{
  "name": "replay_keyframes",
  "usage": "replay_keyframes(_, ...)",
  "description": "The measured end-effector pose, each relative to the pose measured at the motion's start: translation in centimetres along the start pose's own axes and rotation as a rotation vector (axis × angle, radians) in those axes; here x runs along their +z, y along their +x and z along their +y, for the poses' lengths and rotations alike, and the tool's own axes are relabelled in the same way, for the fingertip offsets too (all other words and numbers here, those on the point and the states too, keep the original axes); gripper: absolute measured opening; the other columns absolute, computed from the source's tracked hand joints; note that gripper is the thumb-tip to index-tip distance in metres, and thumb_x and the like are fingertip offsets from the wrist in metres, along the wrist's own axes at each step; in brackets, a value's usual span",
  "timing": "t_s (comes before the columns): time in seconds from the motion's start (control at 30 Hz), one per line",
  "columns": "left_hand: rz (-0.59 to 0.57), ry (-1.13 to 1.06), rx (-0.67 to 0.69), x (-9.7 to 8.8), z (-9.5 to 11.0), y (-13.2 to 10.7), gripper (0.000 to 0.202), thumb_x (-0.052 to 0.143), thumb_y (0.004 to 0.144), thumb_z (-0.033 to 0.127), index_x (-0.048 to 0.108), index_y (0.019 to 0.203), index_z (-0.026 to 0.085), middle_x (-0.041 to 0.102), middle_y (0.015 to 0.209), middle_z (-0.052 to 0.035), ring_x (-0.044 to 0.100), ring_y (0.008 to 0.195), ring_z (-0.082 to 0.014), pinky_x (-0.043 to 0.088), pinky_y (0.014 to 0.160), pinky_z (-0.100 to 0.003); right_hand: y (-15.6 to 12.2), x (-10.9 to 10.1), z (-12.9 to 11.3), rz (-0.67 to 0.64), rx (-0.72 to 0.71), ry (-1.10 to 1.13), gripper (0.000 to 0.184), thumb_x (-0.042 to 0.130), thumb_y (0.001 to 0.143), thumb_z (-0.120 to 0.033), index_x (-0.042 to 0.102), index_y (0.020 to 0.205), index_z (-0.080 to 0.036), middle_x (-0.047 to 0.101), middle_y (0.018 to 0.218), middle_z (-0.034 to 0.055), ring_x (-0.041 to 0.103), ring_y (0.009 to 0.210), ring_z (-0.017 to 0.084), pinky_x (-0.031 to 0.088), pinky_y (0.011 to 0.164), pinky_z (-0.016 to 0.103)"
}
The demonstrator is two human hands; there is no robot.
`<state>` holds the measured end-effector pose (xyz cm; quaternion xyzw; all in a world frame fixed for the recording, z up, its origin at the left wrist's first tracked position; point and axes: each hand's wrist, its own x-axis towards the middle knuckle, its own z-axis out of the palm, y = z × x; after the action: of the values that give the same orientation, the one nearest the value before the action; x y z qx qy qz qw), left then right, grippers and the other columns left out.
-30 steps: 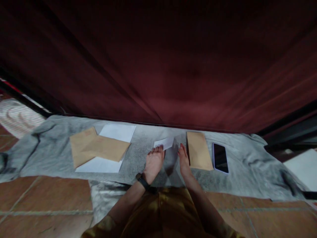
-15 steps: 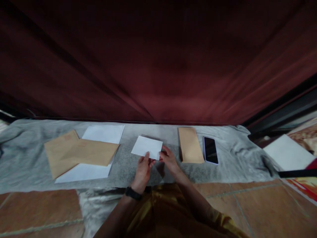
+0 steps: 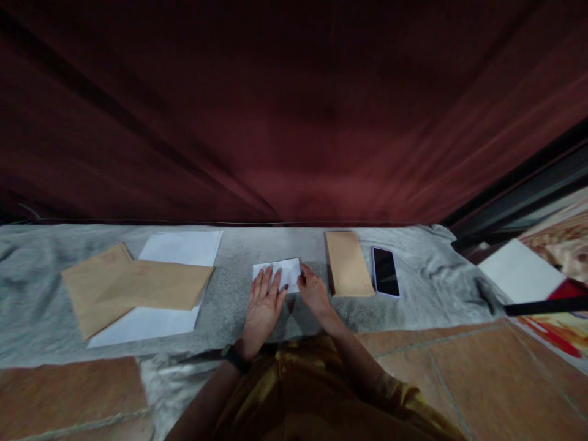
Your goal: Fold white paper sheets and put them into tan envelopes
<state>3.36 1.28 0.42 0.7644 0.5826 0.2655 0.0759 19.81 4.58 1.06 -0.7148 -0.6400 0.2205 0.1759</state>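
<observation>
A small folded sheet of white paper (image 3: 288, 267) lies on the grey cloth in front of me. My left hand (image 3: 263, 306) rests flat across its left part, fingers spread and pointing away from me. At the paper's right edge is my right hand (image 3: 314, 290), its fingers curled in with thumb and forefinger closed on that edge. Part of the paper is hidden beneath both hands.
Brown envelopes (image 3: 156, 285) overlap on white sheets (image 3: 184, 245) at the left. Right of my hands lies another stack of brown envelopes (image 3: 350, 263), beside a phone (image 3: 386, 272). The grey cloth (image 3: 229, 324) covers the surface. A dark red curtain (image 3: 294, 153) hangs behind.
The white paper, held tilted in both hands before, now lies down on the cloth. My left hand has gone from pinching its near edge to pressing flat on top.
</observation>
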Motion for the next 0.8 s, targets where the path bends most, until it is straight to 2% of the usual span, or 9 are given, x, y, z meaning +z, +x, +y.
replay_keyframes(0.1, -0.062, 0.205, 0.018, 1.1, -0.9, -0.1, 0.056, 0.043, 0.102, 0.043, 0.049, 0.15, 0.015, 0.04, 0.16, -0.0194, 0.033, 0.151, -0.0368, 0.031, 0.12, -0.06, -0.3, -0.4, 0.0, 0.03, -0.021, -0.126, 0.04, 0.049, 0.1, -0.021, 0.057, 0.14, -0.018, 0.074, 0.118, 0.0123, 0.073, 0.098, 0.022, 0.055, 0.084, 0.029)
replay_keyframes(0.23, -0.079, 0.291, 0.021, 1.9, -1.3, -0.6, 0.057, 0.042, 0.102, 0.042, 0.044, 0.153, 0.017, 0.034, 0.164, -0.0179, 0.028, 0.153, -0.0349, 0.027, 0.122, -0.058, -0.6, -0.2, -0.6, 0.099, -0.09, -0.211, 0.039, 0.046, 0.101, -0.021, 0.061, 0.136, -0.014, 0.07, 0.124, 0.0165, 0.069, 0.106, 0.026, 0.055, 0.091, 0.037)
replay_keyframes(0.4, -0.186, 0.34, 0.042, 1.9, -1.5, -0.6, 0.059, 0.043, 0.098, 0.029, 0.04, 0.155, 0.013, 0.031, 0.165, -0.0174, 0.021, 0.156, -0.0333, 0.023, 0.124, -0.056, -1.0, 2.4, -2.8, 0.12, -0.411, -0.08, 0.043, 0.039, 0.106, -0.029, 0.056, 0.144, -0.015, 0.057, 0.148, 0.0111, 0.053, 0.135, 0.021, 0.042, 0.115, 0.035)
replay_keyframes(0.47, -0.22, 0.349, 0.049, 1.9, -1.7, -0.7, 0.061, 0.042, 0.096, 0.021, 0.039, 0.156, 0.011, 0.03, 0.165, -0.0175, 0.017, 0.157, -0.0321, 0.021, 0.125, -0.055, -1.2, 3.8, -3.2, 0.139, -0.489, -0.079, 0.048, 0.044, 0.106, -0.037, 0.052, 0.148, -0.015, 0.049, 0.156, 0.0107, 0.043, 0.145, 0.023, 0.034, 0.122, 0.04)
replay_keyframes(0.6, -0.207, 0.349, 0.043, 2.0, -1.8, -0.8, 0.061, 0.037, 0.094, 0.015, 0.04, 0.155, 0.011, 0.03, 0.165, -0.0172, 0.017, 0.157, -0.0313, 0.022, 0.125, -0.056, -1.3, 5.3, -2.3, 0.212, -0.473, -0.113, 0.051, 0.045, 0.106, -0.038, 0.049, 0.15, -0.012, 0.046, 0.157, 0.0142, 0.038, 0.149, 0.024, 0.031, 0.123, 0.046)
replay_keyframes(0.8, -0.088, 0.295, 0.012, 1.9, -1.6, -0.8, 0.06, 0.032, 0.101, 0.029, 0.034, 0.157, 0.006, 0.032, 0.163, -0.0216, 0.023, 0.155, -0.0324, 0.026, 0.123, -0.056, -1.0, 5.0, 0.1, 0.249, -0.471, -0.169, 0.05, 0.042, 0.107, -0.036, 0.046, 0.152, -0.016, 0.043, 0.159, 0.0119, 0.037, 0.15, 0.024, 0.03, 0.123, 0.047)
